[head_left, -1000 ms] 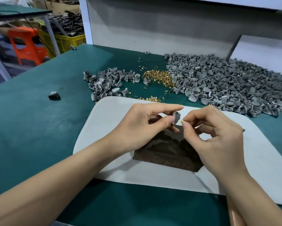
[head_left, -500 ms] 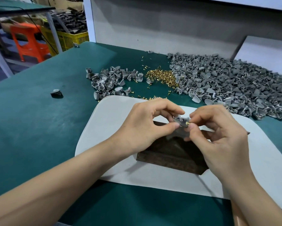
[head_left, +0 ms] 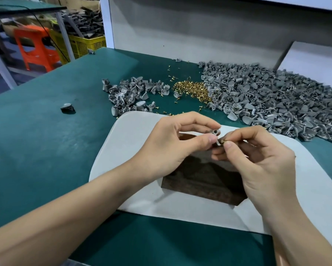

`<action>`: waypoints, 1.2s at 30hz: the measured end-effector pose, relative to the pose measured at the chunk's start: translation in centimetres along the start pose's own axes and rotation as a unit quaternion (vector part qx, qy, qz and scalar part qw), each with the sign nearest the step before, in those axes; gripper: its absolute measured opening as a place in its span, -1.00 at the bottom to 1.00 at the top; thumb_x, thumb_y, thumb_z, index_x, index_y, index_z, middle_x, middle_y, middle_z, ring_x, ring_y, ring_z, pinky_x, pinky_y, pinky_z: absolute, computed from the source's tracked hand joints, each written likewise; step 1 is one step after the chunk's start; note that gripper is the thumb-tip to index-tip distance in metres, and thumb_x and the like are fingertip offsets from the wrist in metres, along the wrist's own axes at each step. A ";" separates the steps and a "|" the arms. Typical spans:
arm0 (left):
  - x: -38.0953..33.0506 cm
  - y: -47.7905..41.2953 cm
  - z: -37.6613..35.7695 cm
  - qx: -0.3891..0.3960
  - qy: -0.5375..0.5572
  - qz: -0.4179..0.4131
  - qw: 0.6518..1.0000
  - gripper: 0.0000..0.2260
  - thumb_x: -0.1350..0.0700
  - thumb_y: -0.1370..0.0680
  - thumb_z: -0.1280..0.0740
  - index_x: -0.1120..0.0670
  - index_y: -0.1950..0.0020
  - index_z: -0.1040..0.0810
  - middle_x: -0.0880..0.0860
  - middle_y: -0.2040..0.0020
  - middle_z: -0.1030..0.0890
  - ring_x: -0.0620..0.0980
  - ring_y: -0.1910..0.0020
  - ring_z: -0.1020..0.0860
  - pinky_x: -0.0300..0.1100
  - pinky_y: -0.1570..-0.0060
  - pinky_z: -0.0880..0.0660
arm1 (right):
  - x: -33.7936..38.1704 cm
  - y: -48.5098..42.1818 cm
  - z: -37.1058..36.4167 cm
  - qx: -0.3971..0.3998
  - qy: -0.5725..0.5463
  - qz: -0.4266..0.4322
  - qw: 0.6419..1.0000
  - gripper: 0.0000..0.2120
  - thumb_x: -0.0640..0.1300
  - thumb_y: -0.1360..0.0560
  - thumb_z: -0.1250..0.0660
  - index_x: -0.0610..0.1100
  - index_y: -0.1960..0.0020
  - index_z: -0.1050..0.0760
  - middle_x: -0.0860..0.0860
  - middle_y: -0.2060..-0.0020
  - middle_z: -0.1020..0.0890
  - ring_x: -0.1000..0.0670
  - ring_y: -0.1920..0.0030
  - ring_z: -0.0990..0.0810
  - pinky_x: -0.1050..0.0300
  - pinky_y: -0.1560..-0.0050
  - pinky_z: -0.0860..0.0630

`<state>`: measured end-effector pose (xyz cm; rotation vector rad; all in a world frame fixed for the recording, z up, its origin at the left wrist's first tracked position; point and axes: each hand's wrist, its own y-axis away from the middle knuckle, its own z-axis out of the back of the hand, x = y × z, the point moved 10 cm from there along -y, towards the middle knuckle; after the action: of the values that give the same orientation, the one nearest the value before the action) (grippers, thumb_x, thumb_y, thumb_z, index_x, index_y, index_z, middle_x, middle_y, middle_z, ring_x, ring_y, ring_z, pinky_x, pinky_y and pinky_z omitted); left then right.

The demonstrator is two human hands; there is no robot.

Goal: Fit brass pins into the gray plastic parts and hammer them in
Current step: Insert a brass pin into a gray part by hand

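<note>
My left hand (head_left: 172, 143) pinches a small gray plastic part (head_left: 216, 132) between thumb and forefinger, above a dark wooden block (head_left: 203, 179). My right hand (head_left: 257, 160) pinches a brass pin (head_left: 223, 140) at thumb and fingertip, its tip against the part's lower right side. The block lies on a pale gray mat (head_left: 126, 143). A heap of loose brass pins (head_left: 192, 90) sits behind the mat, with a large pile of gray parts (head_left: 272, 100) to its right and a smaller pile of gray parts (head_left: 134, 96) to its left.
The green table (head_left: 46, 146) carries one stray gray part (head_left: 66, 108) at the left. A gray wall panel (head_left: 180, 31) closes the back. Beyond the left edge stand an orange stool (head_left: 34, 47) and a yellow crate (head_left: 82, 43).
My left hand has turned the gray part between its fingers, and my right hand has brought the pin against it from the right. The view has drifted a little.
</note>
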<state>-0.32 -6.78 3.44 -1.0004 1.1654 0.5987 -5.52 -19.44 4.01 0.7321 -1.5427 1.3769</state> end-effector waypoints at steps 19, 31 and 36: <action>0.2 0.1 -0.7 0.035 0.009 0.021 0.999 -0.80 0.31 -0.43 -0.43 0.14 -0.03 -0.60 0.11 0.14 -0.69 -0.16 0.15 -0.63 -0.34 0.00 -0.52 | 0.1 -0.2 0.4 -0.008 0.071 0.014 0.997 -0.95 -0.23 -0.40 -0.36 -0.11 0.20 -0.52 -0.12 0.37 -0.61 -0.03 0.46 -0.61 0.18 0.36 -0.57; 0.5 0.2 -1.2 0.055 0.081 0.054 0.994 -0.76 0.22 -0.42 -0.39 0.11 -0.07 -0.59 0.03 0.20 -0.68 -0.14 0.16 -0.63 -0.28 0.11 -0.57 | -0.1 -0.2 0.4 -0.001 0.063 0.002 0.998 -0.97 -0.21 -0.39 -0.36 -0.13 0.21 -0.51 -0.12 0.43 -0.60 -0.03 0.47 -0.59 0.16 0.37 -0.56; 0.8 0.3 -1.2 0.050 0.103 0.066 0.991 -0.77 0.20 -0.39 -0.39 0.14 -0.04 -0.59 0.05 0.19 -0.69 -0.08 0.19 -0.65 -0.28 0.14 -0.57 | -0.1 -0.1 0.3 0.000 0.046 0.001 0.999 -0.90 -0.30 -0.43 -0.37 -0.15 0.20 -0.51 -0.11 0.47 -0.59 -0.03 0.51 -0.56 0.19 0.40 -0.53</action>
<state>-0.90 -7.78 2.55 -0.9182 1.4391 0.5452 -5.47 -19.76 3.98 0.6588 -1.4724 1.3943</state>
